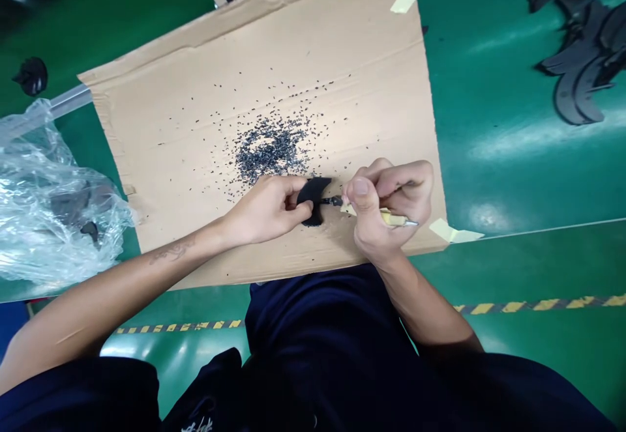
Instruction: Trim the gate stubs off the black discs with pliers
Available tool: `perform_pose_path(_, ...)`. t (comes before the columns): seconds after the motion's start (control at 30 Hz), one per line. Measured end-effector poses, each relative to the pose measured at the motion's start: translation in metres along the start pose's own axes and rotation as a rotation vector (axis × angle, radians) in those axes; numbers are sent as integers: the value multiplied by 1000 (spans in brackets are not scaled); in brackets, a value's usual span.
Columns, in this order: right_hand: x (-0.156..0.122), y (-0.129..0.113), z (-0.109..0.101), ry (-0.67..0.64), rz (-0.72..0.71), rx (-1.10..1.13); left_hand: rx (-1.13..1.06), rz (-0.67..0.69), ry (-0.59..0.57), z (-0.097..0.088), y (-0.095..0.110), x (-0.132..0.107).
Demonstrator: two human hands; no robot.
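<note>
Between the thumb and fingers of my left hand [274, 207] is a black curved part [315, 191], held low over the cardboard sheet [381, 119]. My right hand [394, 201] is closed around a slim craft knife [398, 219], its handle wrapped in pale yellow tape. The knife's dark tip end meets the right side of the black part; the blade edge itself is too small to make out. Just beyond my left hand lies a heap of tiny black scraps [271, 148], with loose bits scattered around it.
Clear plastic bags [53, 197] with dark pieces inside lie at the left. A pile of black curved parts [581, 54] rests on the green surface at upper right. Masking tape [445, 230] fixes the cardboard's corner. A small black object [32, 76] sits at far left.
</note>
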State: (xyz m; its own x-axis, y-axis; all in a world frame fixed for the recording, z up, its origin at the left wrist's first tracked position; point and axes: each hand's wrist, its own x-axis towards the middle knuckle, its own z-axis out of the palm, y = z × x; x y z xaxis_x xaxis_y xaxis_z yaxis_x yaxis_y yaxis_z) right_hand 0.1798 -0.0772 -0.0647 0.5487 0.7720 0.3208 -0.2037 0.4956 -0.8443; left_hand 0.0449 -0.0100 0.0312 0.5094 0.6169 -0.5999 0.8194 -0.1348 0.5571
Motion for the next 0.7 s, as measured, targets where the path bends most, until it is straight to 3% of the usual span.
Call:
perform_pose_path(0.2, 0, -1, -1, 7, 23, -14, 131, 19, 46, 2, 10, 6)
perform_pose_path(0.7, -1, 0, -2, 6, 32, 3, -17, -25, -72, 0, -2, 14)
